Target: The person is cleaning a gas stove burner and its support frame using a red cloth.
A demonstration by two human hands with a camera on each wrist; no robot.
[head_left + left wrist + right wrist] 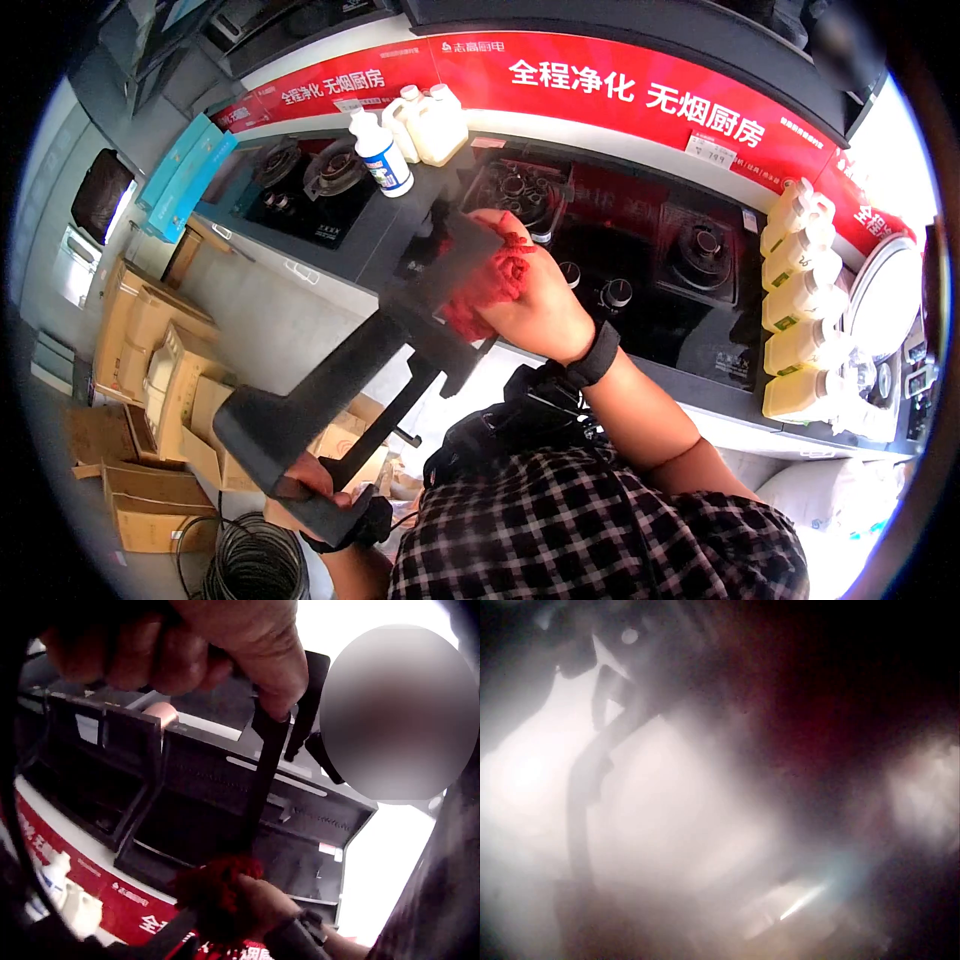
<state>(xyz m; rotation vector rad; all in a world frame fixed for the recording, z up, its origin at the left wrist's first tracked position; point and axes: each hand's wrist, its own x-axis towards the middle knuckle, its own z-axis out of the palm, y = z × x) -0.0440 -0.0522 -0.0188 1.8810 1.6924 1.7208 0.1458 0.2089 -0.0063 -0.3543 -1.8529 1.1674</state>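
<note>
A long black panel-like part (310,400), with bent ends and open gaps, slants up across the front of the person's body. Its lower end is gripped by the left hand (312,478); in the left wrist view that hand (225,645) has curled fingers and a thumb on the black piece. The right hand (545,305) holds a bunched red cloth (490,285) against the part's upper end. From the left wrist, the red cloth (221,889) shows under the right hand (262,904). The right wrist view is mostly blurred.
Behind the hands runs a black counter with gas stoves (700,245). A white bottle (380,150) and pale jugs (435,125) stand at its back; several yellowish jugs (800,340) line the right end. Cardboard boxes (155,500) and a coiled black cable (255,565) lie lower left.
</note>
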